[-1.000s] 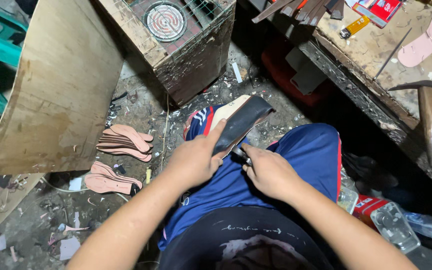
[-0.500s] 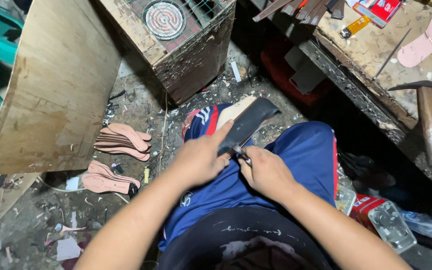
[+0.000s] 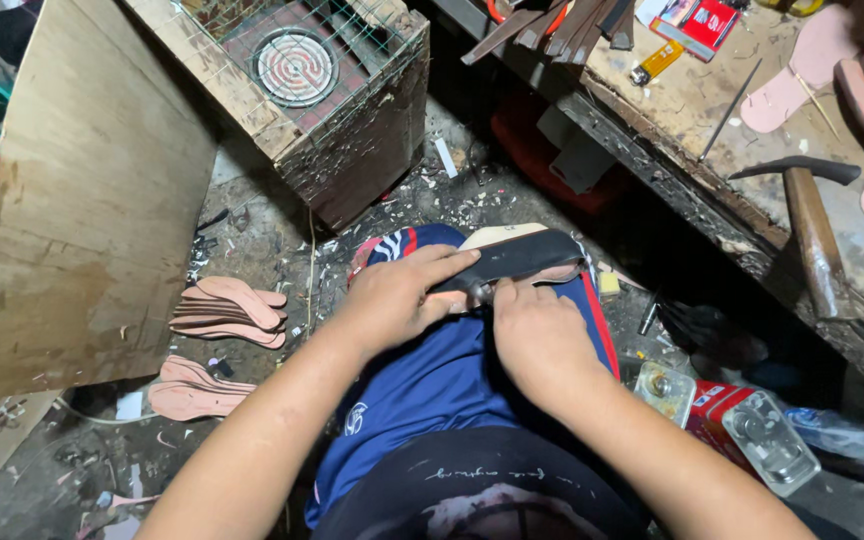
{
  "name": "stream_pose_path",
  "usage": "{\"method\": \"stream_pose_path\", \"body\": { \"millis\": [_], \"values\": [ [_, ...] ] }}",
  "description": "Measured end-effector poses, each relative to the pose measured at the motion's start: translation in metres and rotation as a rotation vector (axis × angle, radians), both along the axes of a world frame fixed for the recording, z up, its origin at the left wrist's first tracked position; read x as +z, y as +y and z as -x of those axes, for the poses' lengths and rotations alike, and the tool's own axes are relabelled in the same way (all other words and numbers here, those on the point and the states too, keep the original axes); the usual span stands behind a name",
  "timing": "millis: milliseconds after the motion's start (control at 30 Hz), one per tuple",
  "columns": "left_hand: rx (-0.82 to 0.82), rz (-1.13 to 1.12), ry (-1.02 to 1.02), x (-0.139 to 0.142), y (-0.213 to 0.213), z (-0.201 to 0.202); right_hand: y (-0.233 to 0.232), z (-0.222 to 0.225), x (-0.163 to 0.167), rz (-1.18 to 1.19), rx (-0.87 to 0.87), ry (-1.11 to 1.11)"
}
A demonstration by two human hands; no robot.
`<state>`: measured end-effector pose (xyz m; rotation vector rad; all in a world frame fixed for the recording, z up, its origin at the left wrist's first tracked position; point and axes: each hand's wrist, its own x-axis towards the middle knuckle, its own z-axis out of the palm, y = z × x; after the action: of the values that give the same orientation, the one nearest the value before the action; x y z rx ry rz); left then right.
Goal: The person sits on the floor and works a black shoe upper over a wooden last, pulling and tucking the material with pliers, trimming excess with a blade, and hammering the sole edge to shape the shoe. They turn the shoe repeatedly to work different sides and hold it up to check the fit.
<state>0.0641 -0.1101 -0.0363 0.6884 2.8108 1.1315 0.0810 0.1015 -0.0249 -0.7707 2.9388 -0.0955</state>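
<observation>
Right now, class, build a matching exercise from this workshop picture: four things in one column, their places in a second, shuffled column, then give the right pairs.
Things:
1. hammer
2. black sole piece
3. pink insoles
4. round coil

Places:
A. stacked on the floor beside the plywood sheet
B. under wire mesh on the wooden box
C. on the workbench edge
D. on the person's knee, under both hands

Pairs: 1-C, 2-D, 3-A, 4-B

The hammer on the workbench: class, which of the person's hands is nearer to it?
Right. The right hand rests on the lap on the hammer's side; the left hand lies farther away, pressing the black sole.
</observation>
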Motion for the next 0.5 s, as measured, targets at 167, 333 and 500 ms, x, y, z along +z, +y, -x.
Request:
{"method": "stream_pose_path", "body": {
  "millis": [167, 333, 500],
  "values": [
    [0.025, 0.197, 0.018, 0.014, 0.006, -0.011, 0.002, 0.0, 0.0, -0.036, 0.008, -0.155],
    [-0.047, 0.234, 0.001, 0.011, -0.001, -0.012, 0.011, -0.013, -0.009, 0.092, -0.009, -0.239],
    [-0.041, 0.12, -0.06, 0.002, -0.006, -0.002, 0.0, 0.0, -0.021, 0.082, 0.004, -0.337]
  ]
}}
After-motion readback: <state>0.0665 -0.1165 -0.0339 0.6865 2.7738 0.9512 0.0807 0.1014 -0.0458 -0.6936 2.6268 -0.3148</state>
